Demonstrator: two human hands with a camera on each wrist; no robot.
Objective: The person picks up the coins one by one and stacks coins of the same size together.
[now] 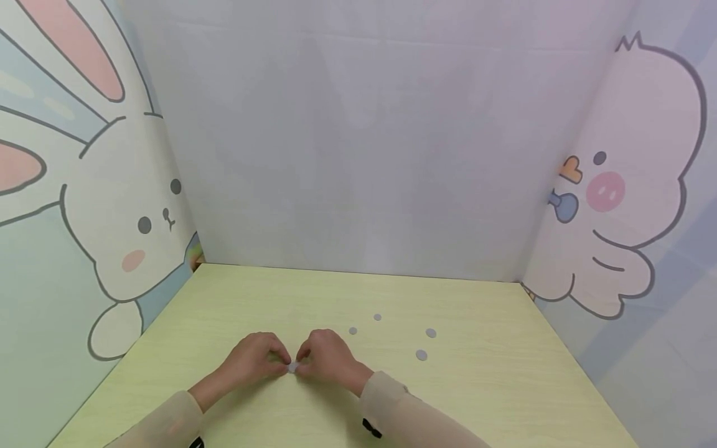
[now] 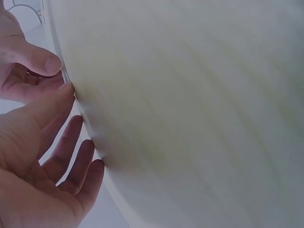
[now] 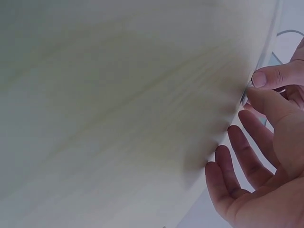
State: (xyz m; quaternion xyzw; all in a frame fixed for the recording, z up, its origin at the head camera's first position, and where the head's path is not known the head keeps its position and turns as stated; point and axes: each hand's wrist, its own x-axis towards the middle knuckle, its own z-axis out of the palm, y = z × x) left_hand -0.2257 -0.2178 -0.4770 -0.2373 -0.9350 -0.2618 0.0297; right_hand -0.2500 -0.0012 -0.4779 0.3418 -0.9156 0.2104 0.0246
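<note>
A small silvery coin (image 1: 293,368) lies on the table between my two hands, partly covered by the fingertips. From its left side my left hand (image 1: 254,359) pinches it with thumb and index finger. My right hand (image 1: 330,359) does the same from the right, so the fingertips of both hands nearly meet. In the left wrist view the other fingers of the left hand (image 2: 45,161) rest their tips on the tabletop. The right wrist view shows the right hand (image 3: 282,137) in a like pose. Whether more than one coin is between the fingers cannot be told.
Beyond and right of the hands lie two smaller coins (image 1: 353,331) and two larger coins (image 1: 431,333), flat and apart. The pale yellow wooden table (image 1: 476,398) ends at a white backdrop (image 1: 358,155). Printed cloth walls with a rabbit (image 1: 120,249) and a chick stand at the sides.
</note>
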